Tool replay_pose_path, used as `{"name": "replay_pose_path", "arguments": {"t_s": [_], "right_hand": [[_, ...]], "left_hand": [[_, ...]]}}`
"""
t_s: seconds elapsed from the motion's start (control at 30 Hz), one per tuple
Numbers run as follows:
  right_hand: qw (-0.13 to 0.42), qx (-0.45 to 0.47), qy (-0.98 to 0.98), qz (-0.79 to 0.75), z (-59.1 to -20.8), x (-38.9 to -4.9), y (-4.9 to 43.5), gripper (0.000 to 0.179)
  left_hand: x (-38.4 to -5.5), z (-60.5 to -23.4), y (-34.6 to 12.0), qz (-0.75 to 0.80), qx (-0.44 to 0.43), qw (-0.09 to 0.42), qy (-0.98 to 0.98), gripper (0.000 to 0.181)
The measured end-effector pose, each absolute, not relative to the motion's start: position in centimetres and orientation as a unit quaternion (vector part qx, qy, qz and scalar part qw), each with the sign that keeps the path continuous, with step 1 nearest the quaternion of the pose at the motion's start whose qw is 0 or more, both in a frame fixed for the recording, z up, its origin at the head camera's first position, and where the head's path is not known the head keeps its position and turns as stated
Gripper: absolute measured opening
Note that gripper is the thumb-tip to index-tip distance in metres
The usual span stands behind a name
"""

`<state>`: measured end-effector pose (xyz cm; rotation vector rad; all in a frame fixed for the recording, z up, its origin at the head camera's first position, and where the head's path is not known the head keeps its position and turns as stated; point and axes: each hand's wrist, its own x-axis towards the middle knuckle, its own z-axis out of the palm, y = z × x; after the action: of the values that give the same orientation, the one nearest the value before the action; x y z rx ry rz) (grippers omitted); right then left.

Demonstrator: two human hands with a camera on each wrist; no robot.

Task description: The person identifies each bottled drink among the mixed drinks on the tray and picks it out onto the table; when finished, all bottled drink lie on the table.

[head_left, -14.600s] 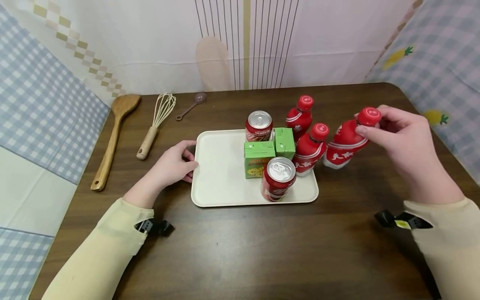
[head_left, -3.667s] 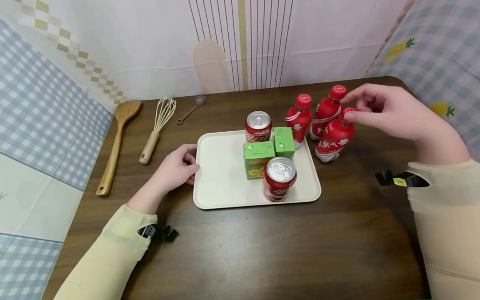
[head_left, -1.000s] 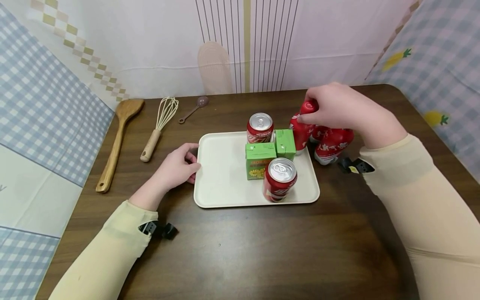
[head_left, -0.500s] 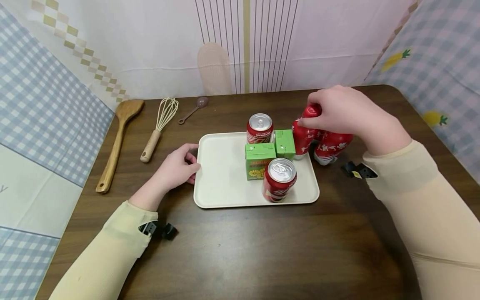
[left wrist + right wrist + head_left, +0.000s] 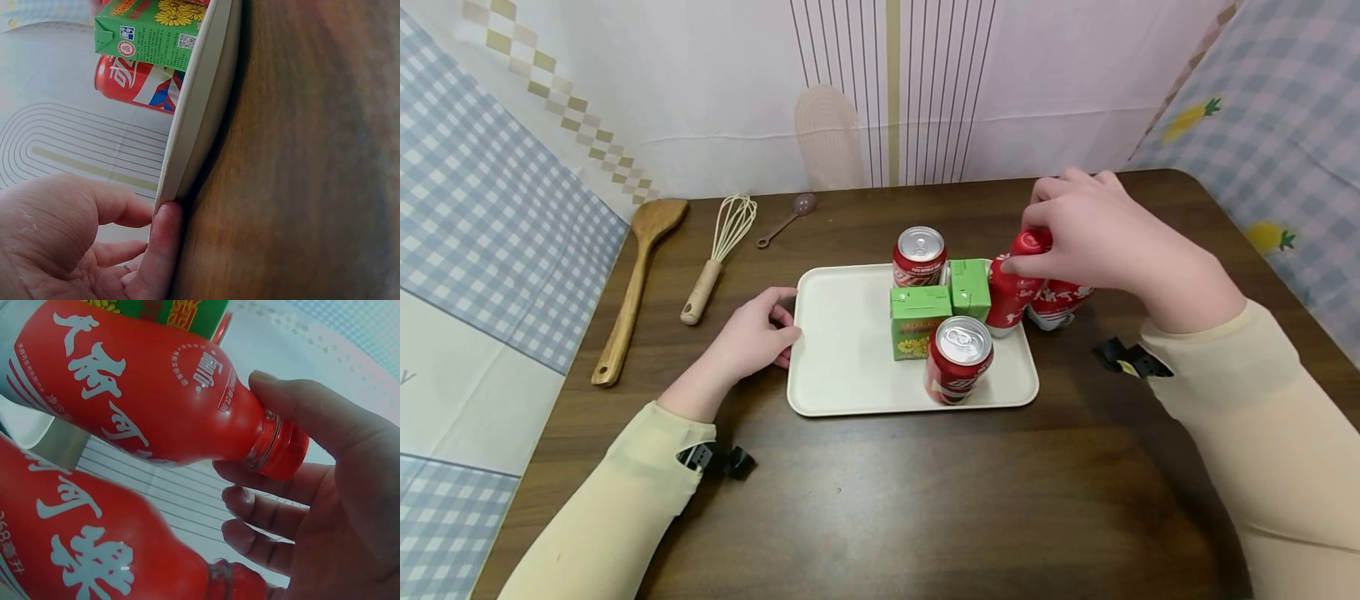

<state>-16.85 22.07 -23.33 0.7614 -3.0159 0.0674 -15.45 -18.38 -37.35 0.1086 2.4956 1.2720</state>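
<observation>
My left hand (image 5: 752,337) holds the left edge of a cream rectangular tray (image 5: 838,375), its fingertips at the rim. In the head view my right hand (image 5: 1097,237) grips a red plastic soda bottle (image 5: 1009,296) near the cap, on the tray's right part. The bottle leans slightly to the right. Thumb and fingers lie on either side of its neck in the right wrist view. Also on the tray are a front red soda can (image 5: 958,367), a rear soda can (image 5: 919,258) and two green drink cartons, one front (image 5: 917,325) and one rear (image 5: 972,287).
Just right of the tray stands another red bottle (image 5: 1052,304), partly hidden by my right hand. On the table's left lie a wooden spatula (image 5: 632,283), a whisk (image 5: 718,258) and a small brown measuring spoon (image 5: 790,221). Patterned cloth hangs behind the table.
Earlier my right hand gathered two bottles beside the tray. It then took the rear bottle on the tray and has drawn it toward me. My left hand stays at the tray's edge.
</observation>
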Motion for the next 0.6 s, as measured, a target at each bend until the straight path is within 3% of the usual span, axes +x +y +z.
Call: {"name": "replay_pose_path", "arguments": {"t_s": [0.37, 0.6], "right_hand": [[0.053, 0.284, -0.957, 0.037, -23.7, -13.7, 22.4, 0.027], [0.010, 0.250, -0.967, 0.057, -24.0, -12.0, 22.6, 0.031]], "left_hand": [[-15.5, -37.3, -18.3, 0.444, 0.038, 0.165, 0.880, 0.061], [-15.4, -37.3, -18.4, 0.441, 0.035, 0.166, 0.881, 0.061]]}}
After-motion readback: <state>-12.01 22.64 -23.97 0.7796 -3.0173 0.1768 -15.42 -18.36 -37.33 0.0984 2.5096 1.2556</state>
